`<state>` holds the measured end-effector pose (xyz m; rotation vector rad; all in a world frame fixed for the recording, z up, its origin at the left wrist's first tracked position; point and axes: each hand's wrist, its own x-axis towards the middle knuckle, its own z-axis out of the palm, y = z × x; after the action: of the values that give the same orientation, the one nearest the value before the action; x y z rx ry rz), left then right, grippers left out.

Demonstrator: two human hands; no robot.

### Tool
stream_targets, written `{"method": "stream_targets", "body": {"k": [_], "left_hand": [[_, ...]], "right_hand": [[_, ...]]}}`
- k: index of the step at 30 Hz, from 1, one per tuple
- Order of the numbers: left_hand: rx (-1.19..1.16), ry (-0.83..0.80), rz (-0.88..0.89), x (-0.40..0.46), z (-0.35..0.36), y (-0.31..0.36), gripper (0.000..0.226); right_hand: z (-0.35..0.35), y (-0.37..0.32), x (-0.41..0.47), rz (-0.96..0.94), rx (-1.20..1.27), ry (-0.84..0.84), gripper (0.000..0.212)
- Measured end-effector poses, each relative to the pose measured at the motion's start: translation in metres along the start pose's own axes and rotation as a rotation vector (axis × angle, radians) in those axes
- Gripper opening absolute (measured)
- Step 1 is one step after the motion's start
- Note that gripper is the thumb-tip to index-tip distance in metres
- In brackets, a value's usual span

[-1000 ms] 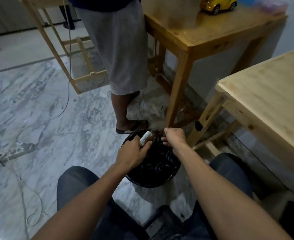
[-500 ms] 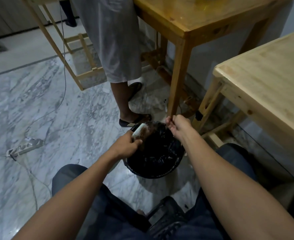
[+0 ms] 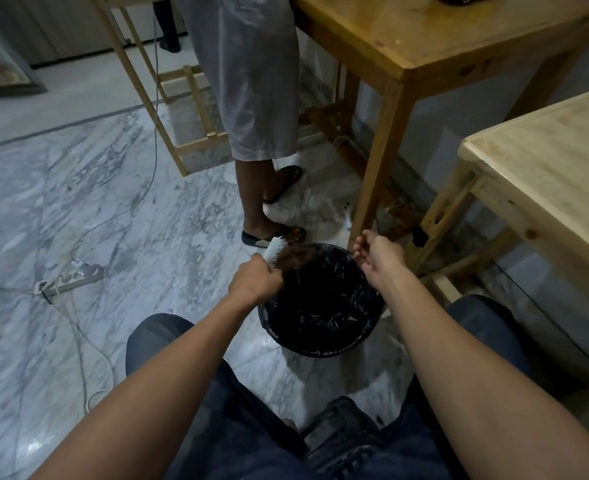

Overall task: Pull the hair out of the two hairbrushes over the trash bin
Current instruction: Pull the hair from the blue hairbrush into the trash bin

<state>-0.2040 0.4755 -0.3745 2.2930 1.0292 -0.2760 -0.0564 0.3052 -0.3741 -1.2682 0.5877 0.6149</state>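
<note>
A round trash bin [image 3: 275,318] lined with a black bag stands on the floor between my knees. My left hand [image 3: 255,280] grips a white hairbrush [image 3: 275,249] at the bin's far left rim, bristles facing right. A brown clump of hair [image 3: 298,259] hangs from the bristles over the bin. My right hand [image 3: 378,256] hovers over the bin's far right rim, fingers loosely apart and pointing left; whether fine hair is pinched in them I cannot tell. Only one hairbrush is in view.
A person's legs [image 3: 255,202] in sandals stand just beyond the bin. A wooden table [image 3: 407,43] is behind it, its leg [image 3: 376,188] close to my right hand. A pale wooden table [image 3: 546,161] is at right. A power strip [image 3: 71,278] and cables lie at left.
My right hand has drawn away from the brush toward the bin's right rim and its fingers have loosened. The left hand keeps the brush at the left rim. The camera tilted down.
</note>
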Motion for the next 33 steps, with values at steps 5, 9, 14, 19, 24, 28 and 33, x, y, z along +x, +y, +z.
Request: {"method": "stream_targets", "body": {"k": [5,9,14,19,24,28,33], "left_hand": [[-0.036,0.016,0.154,-0.009,0.001,0.019,0.045],[-0.032,0.034,0.263,-0.012,-0.004,0.028,0.048],[0.018,0.089,0.298,-0.012,-0.006,0.033,0.026],[0.045,0.098,0.170,-0.001,-0.013,0.015,0.036],[-0.009,0.121,0.051,0.002,-0.016,0.006,0.058],[-0.058,0.147,-0.004,0.003,-0.015,0.012,0.058],[-0.056,0.149,0.141,-0.005,-0.015,0.022,0.026]], "right_hand": [[0.001,0.011,0.003,-0.120,-0.863,-0.074,0.049],[0.008,0.006,-0.004,-0.319,-0.819,-0.247,0.067],[0.010,0.004,-0.018,-0.220,-0.655,-0.519,0.027],[-0.007,-0.001,-0.003,-0.296,-0.560,-0.307,0.012],[-0.011,-0.002,0.000,-0.317,-0.508,-0.230,0.008],[-0.004,0.000,-0.004,-0.272,-0.484,-0.186,0.016],[-0.003,0.008,-0.013,-0.135,-0.722,-0.336,0.056]]}}
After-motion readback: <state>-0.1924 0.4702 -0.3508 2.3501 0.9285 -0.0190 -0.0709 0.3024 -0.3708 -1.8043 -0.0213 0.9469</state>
